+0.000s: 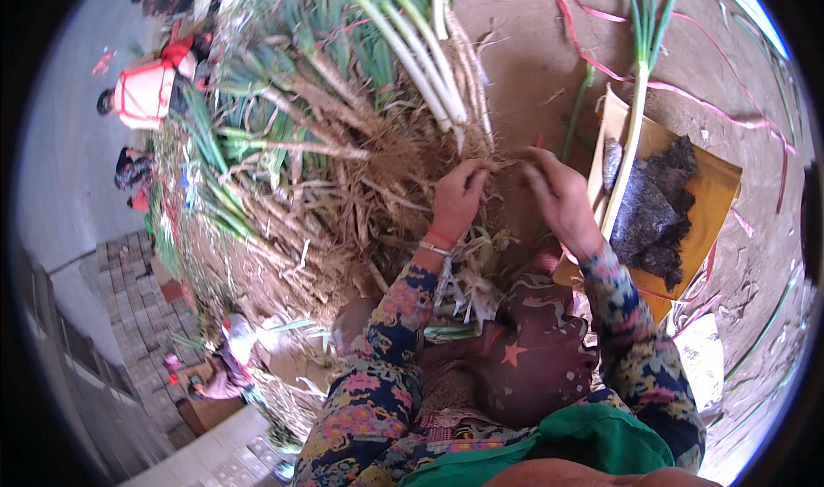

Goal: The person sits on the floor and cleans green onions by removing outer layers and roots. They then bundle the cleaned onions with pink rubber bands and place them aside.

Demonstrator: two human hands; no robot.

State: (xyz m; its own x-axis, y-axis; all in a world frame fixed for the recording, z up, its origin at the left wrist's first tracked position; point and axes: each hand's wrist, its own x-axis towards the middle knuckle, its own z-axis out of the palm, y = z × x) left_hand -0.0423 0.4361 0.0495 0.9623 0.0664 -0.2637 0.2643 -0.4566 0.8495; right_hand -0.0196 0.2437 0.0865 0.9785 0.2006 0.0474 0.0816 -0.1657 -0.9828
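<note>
Near the root ends of the unpeeled green onions, my left hand (458, 194) pinches a thin strand of dry leaf or root between thumb and fingers. Close on its right, my right hand (559, 188) has bent fingers at the same strand; how firmly it grips cannot be told. Just above both hands, peeled green onions (412, 56) with white stalks lie slanting, roots towards me. Beside them run brown, soil-covered stalks (473, 75). A single peeled green onion (634, 133) lies across a yellow container to the right of my right hand.
A large heap of unpeeled green onions (322, 133) spreads to the left. The yellow container (714, 191) holds a dark, crumpled cloth or sheet (656, 217). Pink plastic ribbon (695, 101) trails over the dirt ground. Several other people are at the far left, one in a pale top (145, 94).
</note>
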